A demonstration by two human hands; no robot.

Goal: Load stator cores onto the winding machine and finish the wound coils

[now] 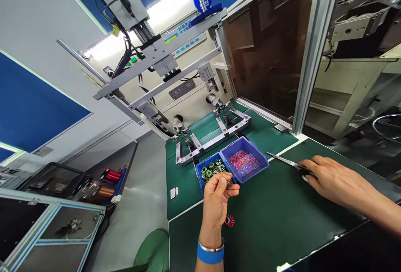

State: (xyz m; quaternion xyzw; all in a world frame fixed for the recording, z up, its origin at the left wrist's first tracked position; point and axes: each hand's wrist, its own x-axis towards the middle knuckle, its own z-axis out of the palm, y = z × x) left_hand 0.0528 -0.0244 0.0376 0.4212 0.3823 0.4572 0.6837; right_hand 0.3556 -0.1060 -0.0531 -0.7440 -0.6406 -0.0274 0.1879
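Holding a small part (229, 183) pinched in left hand (216, 199) above the bench (275, 222), near the blue bin (200, 178); right hand (328, 178) closing on scissors (286, 161). Judged step: trimming; next needs scissors lifted to part.

From my feed, the light strip (150, 21) glares white overhead; the green counter (282, 222) is evenly lit, sharp, edges bowed by wide-angle distortion.
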